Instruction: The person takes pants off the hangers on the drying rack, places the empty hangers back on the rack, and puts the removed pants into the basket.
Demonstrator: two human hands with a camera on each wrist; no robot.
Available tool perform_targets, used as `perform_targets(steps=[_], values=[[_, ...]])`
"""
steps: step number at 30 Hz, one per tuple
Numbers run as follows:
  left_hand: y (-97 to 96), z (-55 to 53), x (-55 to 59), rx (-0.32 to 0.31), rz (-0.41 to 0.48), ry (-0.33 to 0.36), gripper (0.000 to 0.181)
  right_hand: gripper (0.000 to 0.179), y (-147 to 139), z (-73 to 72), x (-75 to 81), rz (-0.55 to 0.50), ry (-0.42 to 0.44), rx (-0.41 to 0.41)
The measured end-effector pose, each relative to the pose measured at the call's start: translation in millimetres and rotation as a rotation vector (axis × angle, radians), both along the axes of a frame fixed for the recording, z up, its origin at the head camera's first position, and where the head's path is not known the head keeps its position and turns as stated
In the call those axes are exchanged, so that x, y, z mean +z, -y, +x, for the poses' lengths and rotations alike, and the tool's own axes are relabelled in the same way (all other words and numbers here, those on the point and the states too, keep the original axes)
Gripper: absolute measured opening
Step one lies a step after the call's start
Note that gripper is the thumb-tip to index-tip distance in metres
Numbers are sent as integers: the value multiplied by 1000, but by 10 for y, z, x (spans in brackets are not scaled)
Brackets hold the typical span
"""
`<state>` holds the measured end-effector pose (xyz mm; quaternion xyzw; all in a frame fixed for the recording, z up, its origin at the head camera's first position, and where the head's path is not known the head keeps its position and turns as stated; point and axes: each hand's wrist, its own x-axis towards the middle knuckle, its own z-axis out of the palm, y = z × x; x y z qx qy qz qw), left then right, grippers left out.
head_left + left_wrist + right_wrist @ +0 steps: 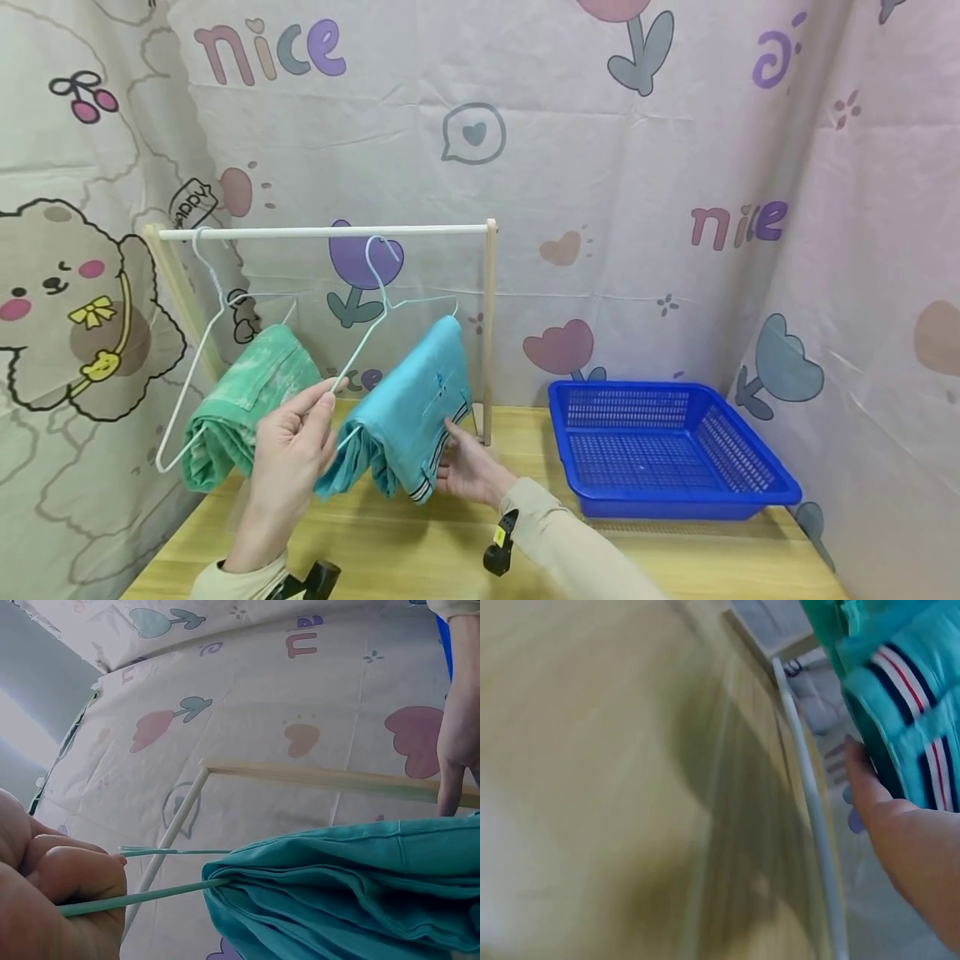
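Note:
My left hand pinches the side wire of a pale blue clothes hanger between thumb and fingers. Folded over its lower bar hangs a turquoise garment, its edge trimmed with dark and white stripes; a red line also shows in the right wrist view. My right hand touches that striped edge from the right, its fingers fairly straight and partly hidden by the cloth. The hanger's hook stands close by the rack's white rail; whether it rests on the rail I cannot tell.
A second hanger with a folded green garment hangs at the rail's left end. The rack's wooden post rises just behind my right hand. A blue plastic basket stands on the wooden table at right. Printed cloth surrounds the table.

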<state>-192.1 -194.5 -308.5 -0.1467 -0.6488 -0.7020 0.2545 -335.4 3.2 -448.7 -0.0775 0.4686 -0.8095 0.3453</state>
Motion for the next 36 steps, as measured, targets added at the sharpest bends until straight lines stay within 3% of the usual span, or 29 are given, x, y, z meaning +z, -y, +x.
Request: perform_targets(steps=[6, 8, 11, 15, 19, 21, 25, 29, 33, 36], values=[[-5, -14, 8, 4, -2, 11, 31, 81, 45, 13, -26, -149, 90, 15], [-3, -19, 6, 16, -5, 11, 30, 83, 43, 14, -30, -142, 101, -12], [12, -23, -7, 37, -17, 32, 29, 80, 42, 3, -30, -54, 73, -113], [54, -43, -46, 73, -34, 84, 30, 73, 24, -36, 49, 56, -3, -253], [106, -75, -100, 107, -15, 124, 29, 70, -9, -74, 181, 66, -85, -317], [133, -85, -120, 104, -2, 127, 29, 65, -19, -90, 241, 95, -161, -344], [155, -100, -131, 120, -4, 133, 31, 54, -38, -110, 368, 254, -348, -383], [143, -118, -146, 204, -86, 178, 36, 48, -62, -84, 507, 349, -484, -403], [137, -130, -189, 294, -188, 210, 38, 41, -71, -63, 640, 339, -570, -453], [120, -144, -210, 332, -219, 208, 39, 38, -73, -45, 743, 306, -582, -501]])
